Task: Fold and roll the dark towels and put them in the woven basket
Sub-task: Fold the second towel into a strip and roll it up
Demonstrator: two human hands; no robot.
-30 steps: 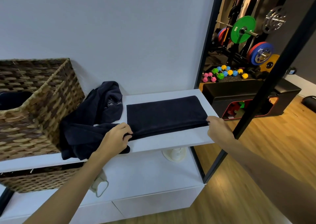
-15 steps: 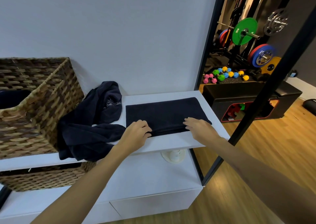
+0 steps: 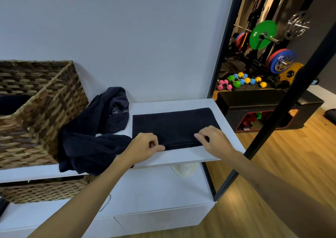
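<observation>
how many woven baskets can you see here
2. One woven basket stands on the white shelf at the left, against the wall. A second basket sits under that shelf, only partly visible. More could be hidden out of frame.

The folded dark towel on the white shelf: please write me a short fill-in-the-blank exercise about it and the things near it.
1. Both hands, left hand and right hand, are at the near edge of the folded ____.
2. The woven basket stands at the ____ end of the white shelf.
3. The crumpled towel lies between the basket and the ____ towel.

Missing words: towel; left; folded
</observation>
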